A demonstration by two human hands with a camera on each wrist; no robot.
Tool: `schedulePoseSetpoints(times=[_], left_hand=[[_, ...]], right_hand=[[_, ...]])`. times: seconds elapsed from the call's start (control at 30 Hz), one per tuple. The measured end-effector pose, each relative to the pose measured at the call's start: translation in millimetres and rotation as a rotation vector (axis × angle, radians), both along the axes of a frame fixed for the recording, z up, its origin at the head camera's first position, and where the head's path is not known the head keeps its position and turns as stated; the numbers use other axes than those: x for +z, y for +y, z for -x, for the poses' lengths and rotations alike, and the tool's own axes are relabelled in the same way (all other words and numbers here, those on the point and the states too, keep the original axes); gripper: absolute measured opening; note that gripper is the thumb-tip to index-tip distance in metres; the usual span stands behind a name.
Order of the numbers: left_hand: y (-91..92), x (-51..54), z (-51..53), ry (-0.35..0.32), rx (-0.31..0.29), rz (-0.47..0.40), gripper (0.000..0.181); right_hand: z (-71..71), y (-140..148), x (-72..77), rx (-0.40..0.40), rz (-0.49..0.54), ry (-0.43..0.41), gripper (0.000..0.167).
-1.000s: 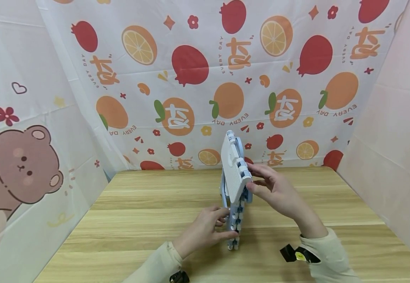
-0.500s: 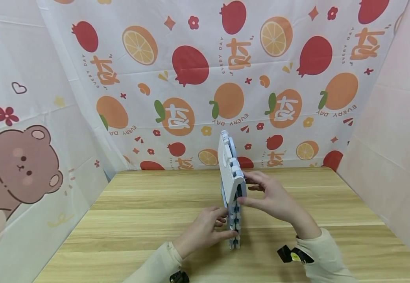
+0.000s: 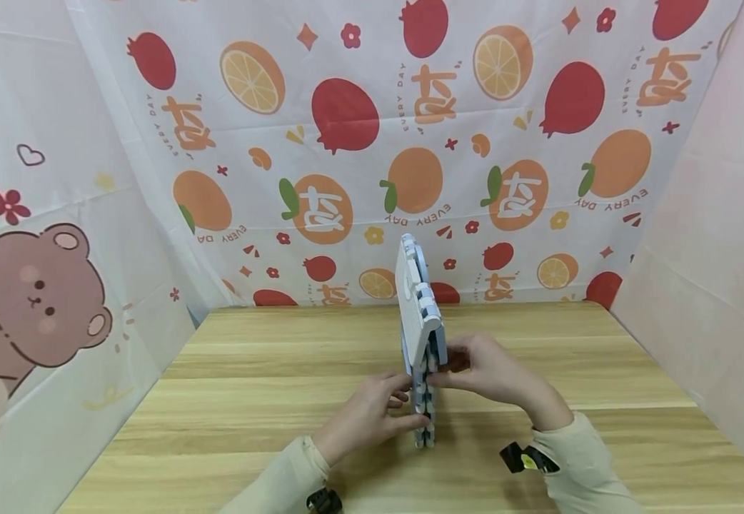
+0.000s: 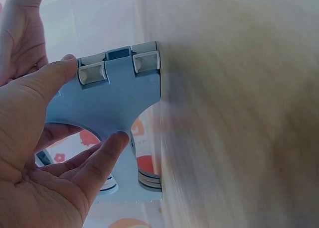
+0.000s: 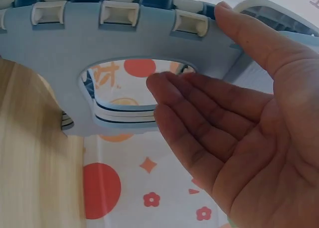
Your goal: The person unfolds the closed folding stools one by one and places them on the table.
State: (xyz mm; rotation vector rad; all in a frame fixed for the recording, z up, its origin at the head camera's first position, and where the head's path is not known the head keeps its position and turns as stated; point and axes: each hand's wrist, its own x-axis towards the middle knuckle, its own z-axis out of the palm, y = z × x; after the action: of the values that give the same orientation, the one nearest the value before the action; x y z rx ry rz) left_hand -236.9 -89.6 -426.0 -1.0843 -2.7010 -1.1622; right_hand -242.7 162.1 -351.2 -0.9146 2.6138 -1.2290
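A blue and white folding step stool point(image 3: 414, 303) stands nearly folded and edge-on on the table, its white top panel slanting outward above the hinged edges. Low on its left side, my left hand point(image 3: 375, 410) holds it. In the left wrist view that thumb lies on the hinged edge and the fingers reach the blue side panel point(image 4: 117, 96) by its cutouts. My right hand point(image 3: 490, 375) is at the right side, higher up. In the right wrist view its thumb touches the hinged edge and its fingertips lie at the oval opening point(image 5: 89, 88). The far side is hidden.
The wooden table point(image 3: 269, 357) runs back to a fruit-printed curtain point(image 3: 346, 178). Pale cloth walls stand at both sides, the left one with a bear print point(image 3: 44, 300). A black strap device point(image 3: 529, 458) sits on the right sleeve.
My right hand has slid down along the stool, from the top panel's corner to the hinged edges below. The top panel has swung slightly left and inward. My left hand has stayed in place.
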Motion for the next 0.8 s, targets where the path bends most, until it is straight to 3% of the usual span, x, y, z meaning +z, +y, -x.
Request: schedulePoseSetpoints(times=[0.27,0.8], left_hand=[[-1.4,2.0,3.0,-0.033,0.001,-0.014,0.058],[-3.8,7.0,6.4,-0.062,0.001,0.022,0.054]], right_hand=[[3.7,-5,-5.7,0.025,-0.033,-0.019,0.03],[7.7,2,-9.8,0.044,-0.058,0.034,0.028]])
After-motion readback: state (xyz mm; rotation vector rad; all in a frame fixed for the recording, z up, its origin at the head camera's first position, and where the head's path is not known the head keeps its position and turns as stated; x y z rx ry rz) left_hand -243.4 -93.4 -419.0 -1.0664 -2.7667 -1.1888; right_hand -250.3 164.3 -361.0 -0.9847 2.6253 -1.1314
